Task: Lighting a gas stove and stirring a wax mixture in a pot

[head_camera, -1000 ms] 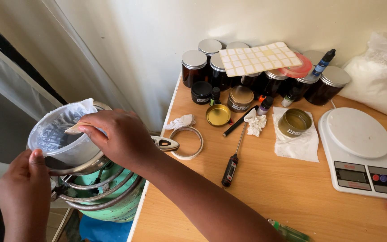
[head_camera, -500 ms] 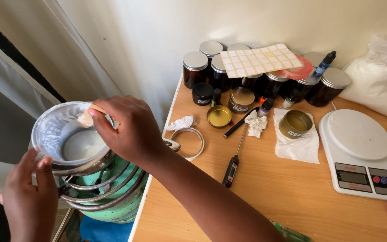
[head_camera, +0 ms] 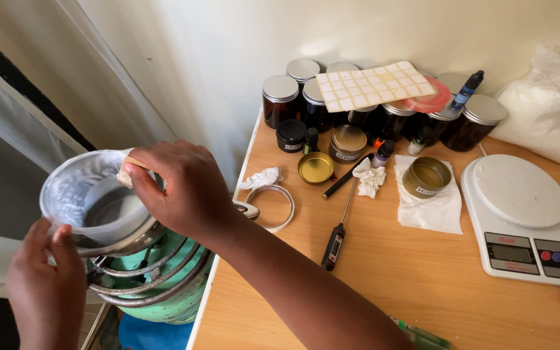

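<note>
The wooden tabletop (head_camera: 422,272) runs along a pale wall. At its far right lies a white plastic bag (head_camera: 549,107) of powder, and before it a white scale (head_camera: 526,217) with a round plate. To the left of the tabletop a green gas cylinder (head_camera: 163,295) carries a metal ring burner, and on that sits a pot (head_camera: 134,236) with a clear plastic tub (head_camera: 89,201) of whitish melt inside it. The left hand (head_camera: 46,285) pinches the tub's near rim with its fingers closed. The right hand (head_camera: 186,188) is curled shut on a flat wooden stick (head_camera: 128,172) dipped in at the tub's far rim. Along the wall stand dark amber jars (head_camera: 384,110) with silver lids; across their tops lies a white sheet of square stickers (head_camera: 374,84). In front are small gold tins (head_camera: 426,177), one on a white tissue, a tape roll (head_camera: 273,206) and a black probe thermometer (head_camera: 337,233).
</note>
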